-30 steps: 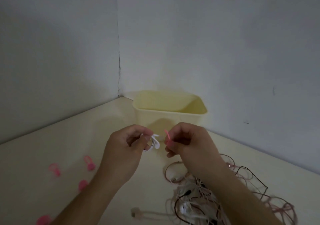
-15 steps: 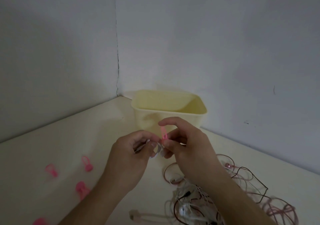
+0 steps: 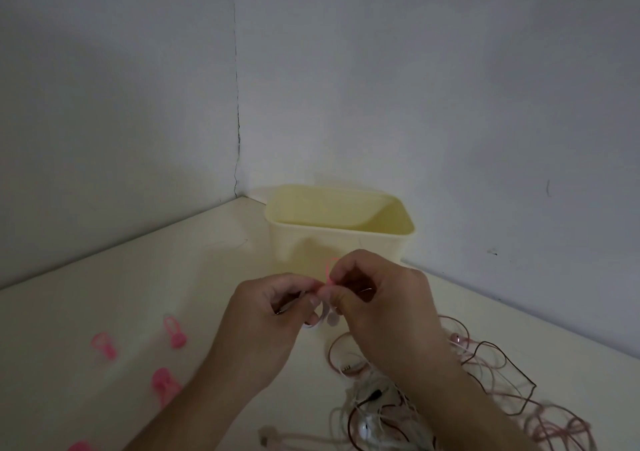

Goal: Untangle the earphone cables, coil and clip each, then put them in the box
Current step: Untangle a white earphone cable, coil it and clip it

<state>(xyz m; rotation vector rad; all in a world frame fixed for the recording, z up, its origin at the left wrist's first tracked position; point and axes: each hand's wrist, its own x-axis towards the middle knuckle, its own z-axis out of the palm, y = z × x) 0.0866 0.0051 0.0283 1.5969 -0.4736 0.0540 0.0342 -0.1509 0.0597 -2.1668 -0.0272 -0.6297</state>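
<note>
My right hand (image 3: 384,308) is curled in front of me, thumb and forefinger pinching a small pink clip (image 3: 331,272) that stands up just above my knuckles. My left hand (image 3: 273,315) meets it fingertip to fingertip, its fingers curled round a small white coil of earphone cable (image 3: 323,317), of which a loop and a round white bit hang just below the place where the two hands touch. The clip sits right at the top of that coil; whether it already grips the cable I cannot tell, since my fingers cover the join.

Just behind my hands stands the pale yellow box (image 3: 346,239), open at the top, pushed near the corner where the two grey walls meet. What lies inside it is not visible from here.

Under and beyond my right forearm lies the tangle of cables (image 3: 391,412), white, pink and dark strands looped over one another on the cream table (image 3: 138,294), spreading toward the right edge. A loose plug end (image 3: 268,441) pokes out at its near left side.

To the left of my left arm, well apart from the tangle, spare pink clips (image 3: 176,332) lie scattered on the table, one of them cut off by the lower edge.
</note>
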